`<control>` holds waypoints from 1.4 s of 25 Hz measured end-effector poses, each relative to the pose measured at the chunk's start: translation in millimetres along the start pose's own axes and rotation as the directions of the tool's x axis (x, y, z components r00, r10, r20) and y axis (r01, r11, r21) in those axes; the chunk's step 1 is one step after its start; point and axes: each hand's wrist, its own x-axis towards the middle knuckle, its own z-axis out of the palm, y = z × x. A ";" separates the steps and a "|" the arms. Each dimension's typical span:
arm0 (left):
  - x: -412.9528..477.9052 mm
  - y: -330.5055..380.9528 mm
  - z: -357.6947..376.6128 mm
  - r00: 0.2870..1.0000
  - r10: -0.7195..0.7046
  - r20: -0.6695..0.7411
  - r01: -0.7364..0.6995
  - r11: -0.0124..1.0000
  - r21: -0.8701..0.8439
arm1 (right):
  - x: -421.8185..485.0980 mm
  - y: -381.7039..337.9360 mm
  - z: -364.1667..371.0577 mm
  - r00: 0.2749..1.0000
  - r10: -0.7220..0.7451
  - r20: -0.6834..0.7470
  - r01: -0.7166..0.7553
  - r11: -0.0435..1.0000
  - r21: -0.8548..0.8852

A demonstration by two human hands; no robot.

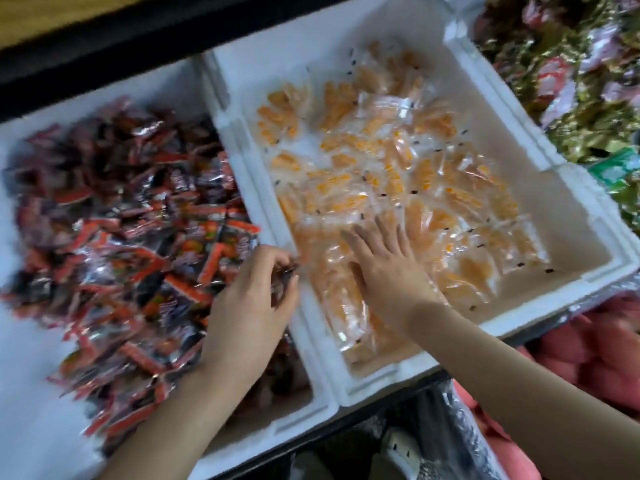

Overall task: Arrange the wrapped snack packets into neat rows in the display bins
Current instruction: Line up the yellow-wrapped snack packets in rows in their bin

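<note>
Right hand (384, 268) fingers spread, flat on clear plastic packets of orange snack (398, 161) in white foam bin (377, 386), left hand (249, 299) pinching blurred dark red wrapped packet (283, 276) just beside bin wall

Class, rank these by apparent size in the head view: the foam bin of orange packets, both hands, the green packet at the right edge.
1. foam bin
2. left hand and right hand, alike, so tied
3. green packet
</note>
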 end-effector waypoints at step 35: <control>-5.4 -111.3 -14.7 0.998 0.049 0.049 -0.065 0.917 0.393 | 3.9 -34.8 9.4 0.947 -0.304 -0.105 0.303 0.953 -0.028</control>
